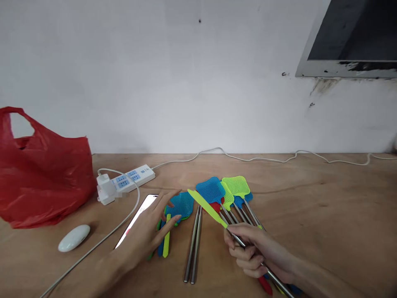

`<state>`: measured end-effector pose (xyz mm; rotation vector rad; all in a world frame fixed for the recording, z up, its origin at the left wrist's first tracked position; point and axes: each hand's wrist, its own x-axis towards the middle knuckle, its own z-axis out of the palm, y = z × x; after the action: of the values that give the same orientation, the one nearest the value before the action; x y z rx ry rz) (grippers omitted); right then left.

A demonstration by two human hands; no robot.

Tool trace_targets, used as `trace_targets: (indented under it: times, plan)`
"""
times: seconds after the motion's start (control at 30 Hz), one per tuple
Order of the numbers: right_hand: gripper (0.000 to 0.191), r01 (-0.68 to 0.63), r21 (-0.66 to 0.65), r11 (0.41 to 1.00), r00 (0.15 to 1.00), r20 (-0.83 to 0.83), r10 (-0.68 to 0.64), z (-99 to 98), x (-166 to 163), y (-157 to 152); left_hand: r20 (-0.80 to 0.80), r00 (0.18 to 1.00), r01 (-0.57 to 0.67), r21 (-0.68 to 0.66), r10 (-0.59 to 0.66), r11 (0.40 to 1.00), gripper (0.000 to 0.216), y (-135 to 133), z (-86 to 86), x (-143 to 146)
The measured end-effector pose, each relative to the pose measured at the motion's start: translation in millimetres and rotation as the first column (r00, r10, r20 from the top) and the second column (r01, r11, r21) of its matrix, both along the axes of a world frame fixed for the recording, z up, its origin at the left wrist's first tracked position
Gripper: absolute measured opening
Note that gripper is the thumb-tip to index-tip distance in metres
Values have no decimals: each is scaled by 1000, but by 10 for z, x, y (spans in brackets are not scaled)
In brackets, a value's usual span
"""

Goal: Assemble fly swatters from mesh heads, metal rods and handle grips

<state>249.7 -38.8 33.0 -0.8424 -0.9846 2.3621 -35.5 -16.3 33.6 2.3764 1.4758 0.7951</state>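
My right hand (256,250) is closed around a metal rod (238,240) tipped with a lime-green plastic handle piece (207,207) that points up and to the left. My left hand (149,225) lies open, fingers stretched out over a small pile of blue, green and yellow swatter parts (178,207) beside a lit phone (139,217). Two bare metal rods (194,244) lie between my hands. Behind them is a fanned bunch of fly swatters (228,190) with blue, lime and red mesh heads.
A red plastic bag (43,174) stands at the left. A white power strip (127,180) with a plug and cable sits by it, and a white oval device (73,238) lies in front. A white cable (279,159) runs along the wall. All rests on a wooden tabletop (325,207).
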Motion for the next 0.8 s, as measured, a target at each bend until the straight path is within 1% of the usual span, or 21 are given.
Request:
trace_targets:
  times: [0.1, 0.17, 0.23, 0.33, 0.37, 0.4, 0.43, 0.47, 0.5, 0.53, 0.57, 0.6, 0.63, 0.67, 0.73, 0.77, 0.8]
  plan:
    - [37, -73, 19, 997, 997, 14, 73, 17, -22, -16, 65, 993, 96, -10, -95, 995, 44, 19, 1, 47]
    - [39, -107, 39, 994, 994, 40, 105, 1, -39, -20, 104, 981, 163, 0, -162, 987, 34, 40, 20, 66]
    - [39, -125, 81, 989, 987, 108, 116, -34, -50, -32, 143, 968, 207, 8, -206, 978, 22, 65, 43, 75]
    - [38, -111, 148, 983, 955, 290, 64, -90, -53, -80, 167, 961, 232, -44, -222, 972, 13, 88, 63, 85]
    - [37, -107, 186, 977, 931, 364, 33, -100, -50, -105, 172, 962, 228, -83, -212, 970, 14, 90, 61, 91]
    - [38, -112, 254, 961, 899, 438, -11, -104, -46, -134, 192, 961, 226, -131, -199, 965, 18, 91, 55, 99]
    - [39, -133, 354, 926, 858, 508, -71, -100, -43, -164, 233, 956, 227, -190, -180, 955, 23, 90, 44, 107]
    - [40, -171, 479, 861, 809, 567, -154, -91, -41, -193, 297, 942, 235, -259, -154, 937, 27, 89, 33, 116]
    - [41, -232, 605, 762, 752, 608, -254, -79, -43, -220, 377, 919, 254, -335, -118, 908, 30, 89, 22, 125]
    - [41, -309, 703, 641, 691, 629, -357, -66, -48, -242, 457, 886, 283, -405, -76, 869, 33, 90, 15, 132]
    - [40, -398, 755, 521, 626, 639, -448, -57, -59, -258, 518, 855, 311, -463, -31, 830, 34, 92, 15, 138]
    - [39, -490, 760, 426, 558, 649, -517, -53, -73, -266, 560, 828, 328, -504, 13, 799, 34, 94, 20, 142]
    - [38, -577, 732, 361, 490, 664, -565, -57, -90, -268, 585, 810, 335, -532, 51, 778, 35, 97, 32, 146]
    - [37, -650, 688, 323, 426, 681, -595, -69, -108, -263, 595, 800, 331, -550, 81, 767, 35, 98, 48, 150]
    - [36, -736, 608, 298, 330, 706, -627, -109, -140, -245, 599, 792, 310, -561, 118, 768, 35, 94, 78, 161]
    - [36, -750, 592, 295, 310, 709, -633, -130, -149, -235, 603, 787, 304, -558, 126, 772, 35, 87, 88, 170]
    - [37, -745, 598, 296, 312, 705, -637, -147, -153, -228, 610, 782, 301, -546, 125, 782, 35, 74, 93, 181]
